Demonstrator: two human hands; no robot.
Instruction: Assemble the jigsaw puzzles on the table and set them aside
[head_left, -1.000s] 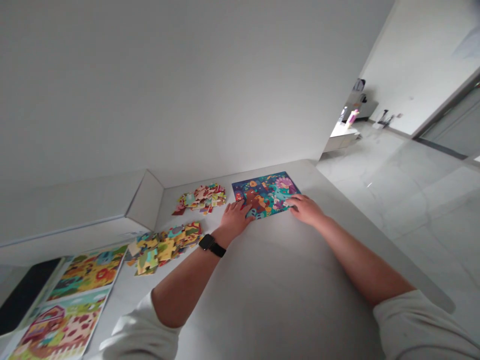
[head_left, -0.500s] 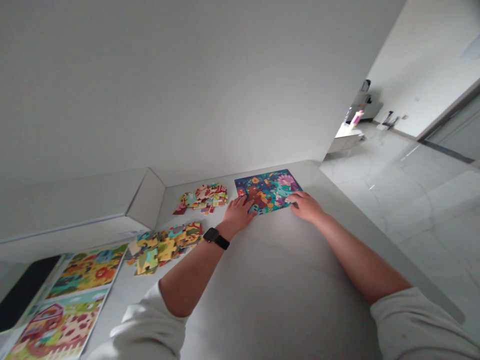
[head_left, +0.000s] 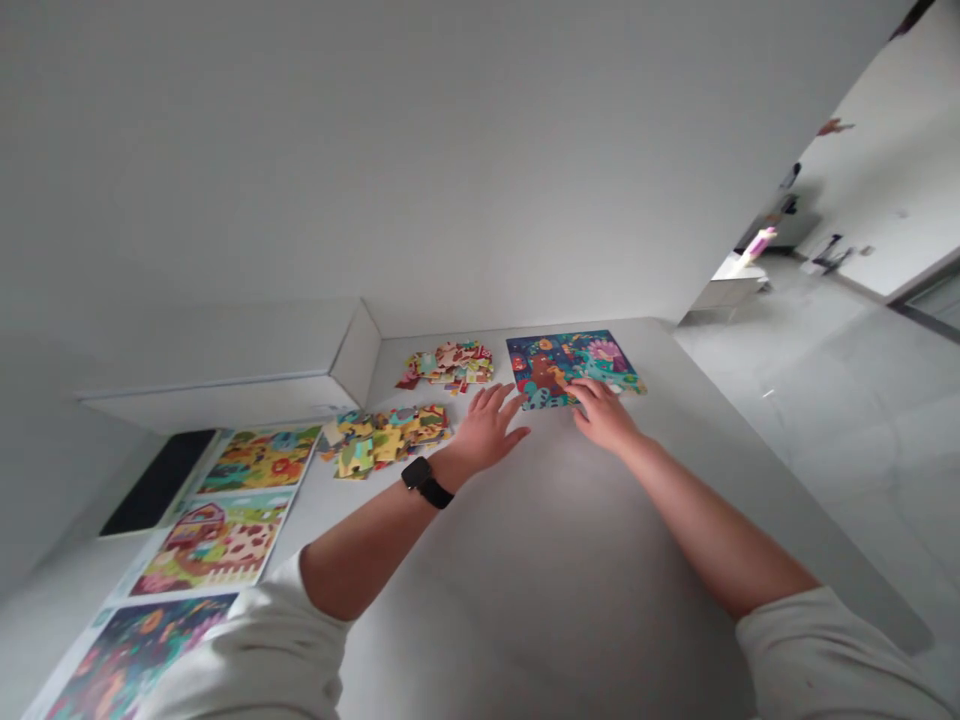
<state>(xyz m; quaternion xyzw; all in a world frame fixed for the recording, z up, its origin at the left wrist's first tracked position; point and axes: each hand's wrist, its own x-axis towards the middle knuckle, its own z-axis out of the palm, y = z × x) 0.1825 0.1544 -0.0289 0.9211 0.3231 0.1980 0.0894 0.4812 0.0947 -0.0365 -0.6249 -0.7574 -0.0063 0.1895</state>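
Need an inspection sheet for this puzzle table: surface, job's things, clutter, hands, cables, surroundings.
Surface: white table, flat and plain.
Job's things: assembled puzzle, lying flat near the far edge.
Clutter: reddish pile and yellow-green pile of loose pieces; picture sheets at the left; black flat device beside them.
Hands: left hand open, fingers spread, by the puzzle's near left corner; right hand flat, fingertips on the puzzle's near edge.
Cables: nothing seen.
Surroundings: white wall; tiled floor to the right.

The table (head_left: 570,560) looks smooth and matt, the assembled puzzle (head_left: 574,362) apparently printed card with a slight sheen, the sleeves (head_left: 832,650) soft cloth.
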